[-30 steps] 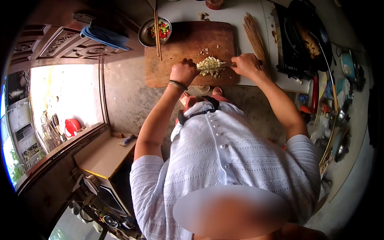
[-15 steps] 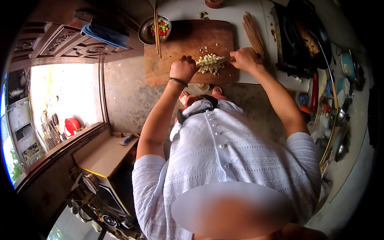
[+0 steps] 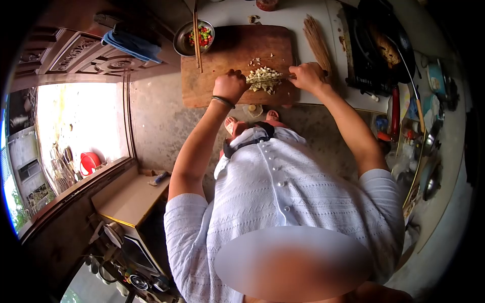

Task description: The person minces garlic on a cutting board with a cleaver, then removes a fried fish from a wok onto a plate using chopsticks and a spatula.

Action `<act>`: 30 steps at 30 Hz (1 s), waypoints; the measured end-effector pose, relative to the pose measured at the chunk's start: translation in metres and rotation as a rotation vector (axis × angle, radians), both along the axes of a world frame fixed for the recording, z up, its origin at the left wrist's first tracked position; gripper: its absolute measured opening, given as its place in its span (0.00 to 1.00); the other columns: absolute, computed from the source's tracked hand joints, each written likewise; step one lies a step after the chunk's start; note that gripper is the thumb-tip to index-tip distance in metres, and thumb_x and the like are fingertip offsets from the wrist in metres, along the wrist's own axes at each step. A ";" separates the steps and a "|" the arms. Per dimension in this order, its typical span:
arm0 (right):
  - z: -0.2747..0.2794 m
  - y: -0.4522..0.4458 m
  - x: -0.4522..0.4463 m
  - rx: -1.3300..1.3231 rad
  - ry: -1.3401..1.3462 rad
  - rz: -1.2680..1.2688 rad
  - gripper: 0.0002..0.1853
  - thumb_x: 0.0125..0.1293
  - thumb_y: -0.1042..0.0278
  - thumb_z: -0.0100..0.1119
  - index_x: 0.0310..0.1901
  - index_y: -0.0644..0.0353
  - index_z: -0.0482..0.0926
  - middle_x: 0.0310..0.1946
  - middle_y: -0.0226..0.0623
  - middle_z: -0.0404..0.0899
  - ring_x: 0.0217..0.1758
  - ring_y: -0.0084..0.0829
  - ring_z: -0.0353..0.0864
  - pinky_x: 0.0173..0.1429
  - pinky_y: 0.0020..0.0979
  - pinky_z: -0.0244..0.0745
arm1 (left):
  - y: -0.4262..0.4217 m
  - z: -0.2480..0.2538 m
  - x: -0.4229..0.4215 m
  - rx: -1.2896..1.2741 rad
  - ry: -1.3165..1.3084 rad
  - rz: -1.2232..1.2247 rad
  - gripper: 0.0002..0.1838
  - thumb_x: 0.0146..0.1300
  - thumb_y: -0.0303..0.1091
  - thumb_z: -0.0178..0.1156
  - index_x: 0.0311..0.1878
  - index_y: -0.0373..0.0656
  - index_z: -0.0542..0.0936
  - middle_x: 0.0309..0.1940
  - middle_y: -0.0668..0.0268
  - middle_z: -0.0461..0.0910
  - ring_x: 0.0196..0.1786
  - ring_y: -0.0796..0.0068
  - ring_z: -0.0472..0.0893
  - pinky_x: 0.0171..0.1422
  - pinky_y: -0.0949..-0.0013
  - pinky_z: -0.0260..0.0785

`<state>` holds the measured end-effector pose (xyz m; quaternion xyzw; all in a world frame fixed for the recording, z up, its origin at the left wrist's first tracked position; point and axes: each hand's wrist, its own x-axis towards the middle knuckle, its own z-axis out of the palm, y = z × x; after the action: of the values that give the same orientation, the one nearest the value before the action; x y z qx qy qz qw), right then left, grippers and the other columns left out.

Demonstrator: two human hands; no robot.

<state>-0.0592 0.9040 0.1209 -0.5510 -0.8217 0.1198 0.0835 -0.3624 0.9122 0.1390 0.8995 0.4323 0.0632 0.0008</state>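
Observation:
My left hand [image 3: 231, 87], with a dark band at the wrist, is closed at the left end of a knife [image 3: 273, 77]. My right hand [image 3: 307, 76] grips the knife's other end, at the handle. The blade spans between both hands, low over a heap of chopped pale pieces, probably garlic [image 3: 263, 86], and is hard to make out against them. Under the heap lies a brown wooden cutting board [image 3: 217, 63], with a few loose bits scattered beyond the blade.
A metal bowl [image 3: 180, 44] of chopped red and green pieces stands at the board's far left corner, chopsticks [image 3: 197, 40] across it. A bundle of thin sticks [image 3: 317, 43] lies right of the board. Farther right, a wok [image 3: 399, 63] with food and a spatula sits on a stove [image 3: 355, 60].
Both hands stay on the knife over the chopped heap, with only a slight shift of the blade. The whole view has drifted a little.

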 end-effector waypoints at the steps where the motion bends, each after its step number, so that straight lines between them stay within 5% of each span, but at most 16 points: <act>1: 0.002 -0.004 0.002 -0.022 -0.036 -0.010 0.11 0.52 0.55 0.71 0.28 0.52 0.83 0.24 0.42 0.83 0.32 0.46 0.85 0.38 0.44 0.79 | 0.001 0.000 0.000 -0.004 -0.013 0.005 0.17 0.55 0.54 0.65 0.27 0.49 0.83 0.31 0.69 0.81 0.41 0.69 0.82 0.36 0.63 0.77; 7: 0.070 -0.032 -0.036 -0.121 -0.115 -0.032 0.12 0.54 0.53 0.70 0.31 0.52 0.85 0.24 0.42 0.84 0.33 0.45 0.86 0.39 0.44 0.79 | -0.015 0.028 -0.029 -0.040 -0.011 -0.015 0.19 0.58 0.55 0.63 0.26 0.48 0.83 0.32 0.69 0.81 0.43 0.71 0.82 0.35 0.64 0.77; 11: 0.065 -0.041 -0.047 -0.246 -0.150 -0.046 0.13 0.56 0.51 0.69 0.36 0.50 0.87 0.26 0.44 0.85 0.35 0.45 0.87 0.42 0.44 0.80 | -0.026 0.015 -0.038 -0.013 -0.011 -0.036 0.20 0.56 0.55 0.65 0.23 0.48 0.82 0.28 0.70 0.80 0.39 0.71 0.81 0.34 0.64 0.76; 21: 0.080 0.006 -0.049 -0.098 -0.165 0.032 0.11 0.53 0.54 0.72 0.28 0.53 0.85 0.24 0.42 0.84 0.32 0.45 0.86 0.39 0.44 0.79 | 0.007 0.011 -0.038 0.005 -0.061 0.022 0.20 0.57 0.55 0.64 0.24 0.46 0.83 0.29 0.69 0.81 0.40 0.69 0.82 0.35 0.62 0.76; 28: 0.016 0.015 -0.028 -0.063 -0.081 0.019 0.13 0.53 0.53 0.72 0.29 0.53 0.85 0.24 0.43 0.84 0.32 0.45 0.86 0.38 0.43 0.79 | 0.008 0.003 -0.024 0.027 -0.036 0.019 0.20 0.57 0.55 0.64 0.23 0.47 0.82 0.29 0.68 0.81 0.38 0.68 0.82 0.34 0.62 0.76; 30: 0.049 0.012 -0.038 -0.085 -0.124 -0.006 0.13 0.53 0.53 0.72 0.29 0.54 0.85 0.24 0.43 0.84 0.33 0.44 0.86 0.38 0.43 0.80 | 0.008 0.004 -0.026 0.025 -0.050 0.024 0.20 0.56 0.55 0.64 0.23 0.47 0.82 0.28 0.68 0.80 0.37 0.67 0.82 0.34 0.62 0.76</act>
<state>-0.0969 0.9160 0.1699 -0.5627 -0.8178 0.1201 0.0091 -0.3885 0.9203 0.1435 0.8923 0.4422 0.0912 -0.0006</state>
